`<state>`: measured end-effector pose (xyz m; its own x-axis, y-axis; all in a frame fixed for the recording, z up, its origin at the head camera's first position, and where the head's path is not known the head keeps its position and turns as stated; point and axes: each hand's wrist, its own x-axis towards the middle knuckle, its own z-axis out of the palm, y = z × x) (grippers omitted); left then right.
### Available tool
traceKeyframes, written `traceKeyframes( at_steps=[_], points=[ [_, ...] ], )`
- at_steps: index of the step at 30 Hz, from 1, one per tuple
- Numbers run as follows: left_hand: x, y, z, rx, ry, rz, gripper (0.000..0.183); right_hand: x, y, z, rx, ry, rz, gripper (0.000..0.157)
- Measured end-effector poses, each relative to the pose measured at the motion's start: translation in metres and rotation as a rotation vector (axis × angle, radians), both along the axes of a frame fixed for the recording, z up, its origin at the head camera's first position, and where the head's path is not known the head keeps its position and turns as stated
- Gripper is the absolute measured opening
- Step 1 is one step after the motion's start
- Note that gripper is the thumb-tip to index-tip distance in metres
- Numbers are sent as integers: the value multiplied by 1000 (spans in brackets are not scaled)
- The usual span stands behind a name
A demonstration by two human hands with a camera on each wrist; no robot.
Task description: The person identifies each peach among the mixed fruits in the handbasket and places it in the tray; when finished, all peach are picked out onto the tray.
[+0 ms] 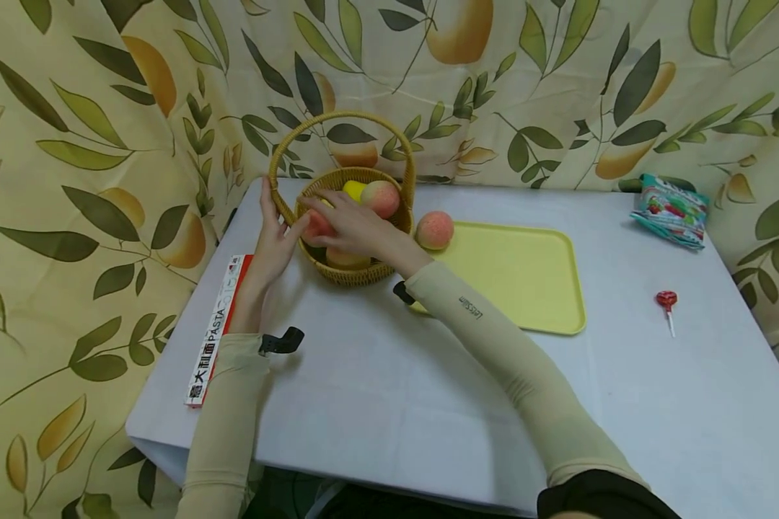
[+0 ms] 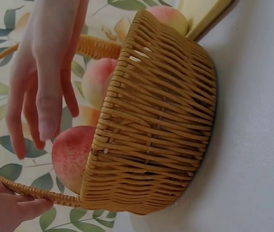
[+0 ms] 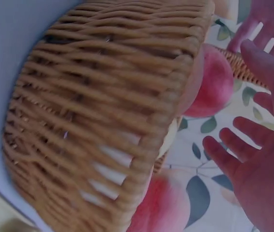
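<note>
A woven wicker basket (image 1: 347, 274) with a tall arched handle (image 1: 340, 115) stands upright at the back left of the table. Inside it lie several peaches, one of them a reddish peach (image 2: 74, 157) by the left rim, and a bright yellow piece (image 1: 354, 189). My right hand (image 1: 353, 223) is over the basket opening, fingers spread and apart from the reddish peach in the left wrist view. At the handle's left side, my left hand (image 1: 275, 241) touches it with extended fingers (image 2: 33, 209), thumb held away from them.
Another peach (image 1: 435, 230) sits right of the basket, at the corner of a yellow tray (image 1: 519, 277). A long pasta box (image 1: 217, 331) lies by my left forearm. Far right are a teal snack packet (image 1: 671, 211) and a red lollipop (image 1: 666, 299). Patterned cloth (image 1: 467, 86) hangs behind the table.
</note>
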<state>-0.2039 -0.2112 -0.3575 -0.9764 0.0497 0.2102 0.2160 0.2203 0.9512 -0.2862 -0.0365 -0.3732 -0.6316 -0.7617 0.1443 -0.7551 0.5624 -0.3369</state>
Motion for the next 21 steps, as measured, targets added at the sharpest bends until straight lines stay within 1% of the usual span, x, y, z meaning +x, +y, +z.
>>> traceKeyframes(
  at_steps=[3,9,15,21],
  points=[
    [2,3,4,-1,-8,-7,95,-2,-5,0,21,-16,-3,73],
    [2,1,0,-15,-36,5,95,-2,-12,-7,54,-45,5,72],
    [3,1,-1,-3,-14,-2,95,0,-16,-8,72,-35,-8,73],
    [1,1,0,1,-5,-7,94,0,-19,-10,104,-57,-30,75]
  ],
)
